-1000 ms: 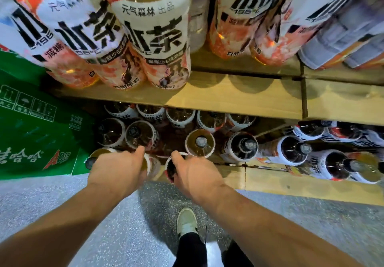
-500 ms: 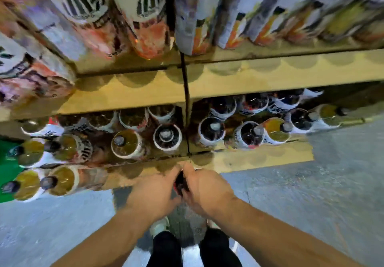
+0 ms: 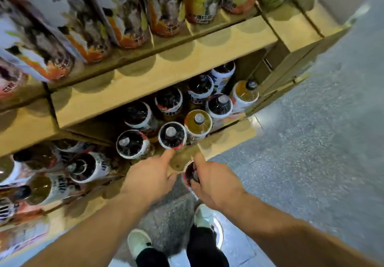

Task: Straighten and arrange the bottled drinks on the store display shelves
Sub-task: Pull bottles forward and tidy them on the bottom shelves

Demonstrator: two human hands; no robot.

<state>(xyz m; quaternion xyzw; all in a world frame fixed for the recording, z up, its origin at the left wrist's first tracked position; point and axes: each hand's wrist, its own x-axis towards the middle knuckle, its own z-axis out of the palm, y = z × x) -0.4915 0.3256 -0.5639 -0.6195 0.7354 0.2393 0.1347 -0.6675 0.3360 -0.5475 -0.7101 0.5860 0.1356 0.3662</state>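
Observation:
My right hand (image 3: 212, 181) grips a dark bottled drink (image 3: 190, 175) by its top, holding it just in front of the bottom wooden shelf (image 3: 226, 140). My left hand (image 3: 151, 176) is beside it, index finger stretched out and touching the base of a dark bottle (image 3: 172, 134) at the shelf's front; its other fingers curl loosely and hold nothing. Several more bottles stand behind, among them an amber one (image 3: 198, 123). Large labelled bottles (image 3: 128, 17) line the upper shelf (image 3: 162, 69).
Further bottles (image 3: 83, 167) crowd the lower shelf section to the left. The shelf unit ends at a wooden post (image 3: 291, 32) on the right, with grey speckled floor (image 3: 311, 152) beyond. My shoes (image 3: 138, 244) stand close to the shelf front.
The view has swung rightwards along the shelf. My right hand has carried the dark bottle along with it. My left hand has come off that bottle and now points at a shelf bottle.

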